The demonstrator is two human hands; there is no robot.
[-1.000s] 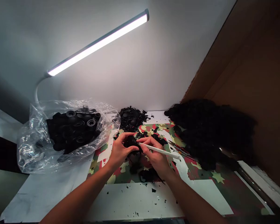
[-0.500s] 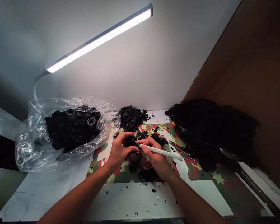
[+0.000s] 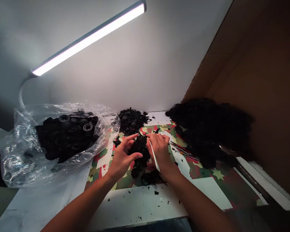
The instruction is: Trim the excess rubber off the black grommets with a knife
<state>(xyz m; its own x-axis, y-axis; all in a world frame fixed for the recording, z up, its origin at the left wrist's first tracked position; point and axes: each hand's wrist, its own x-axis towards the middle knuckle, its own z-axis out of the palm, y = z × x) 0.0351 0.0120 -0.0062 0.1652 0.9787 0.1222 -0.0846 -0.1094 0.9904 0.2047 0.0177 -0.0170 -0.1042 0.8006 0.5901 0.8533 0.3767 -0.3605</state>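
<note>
My right hand (image 3: 159, 149) is closed around a slim white stick-like tool (image 3: 154, 155), whose far end is hidden by the fingers. Beside it, my left hand (image 3: 122, 158) has its thumb and index finger spread apart, and I see nothing gripped between them. Between the two hands lies a loose heap of black scraps and pieces (image 3: 140, 148). More black pieces (image 3: 151, 178) lie nearer to me on the camouflage-patterned sheet (image 3: 123, 184).
At left is a clear plastic bag (image 3: 16, 164) holding black ring-shaped parts (image 3: 88, 127). A heap of black trimmings (image 3: 132, 119) stands at the back, and a large dark pile (image 3: 215, 129) at right. Thin tools (image 3: 183, 150) lie beside it. A lit lamp (image 3: 91, 37) hangs above.
My right hand has turned, so the white tool now points back toward me instead of out to the right. My left thumb and index finger stay apart. The view has shifted slightly.
</note>
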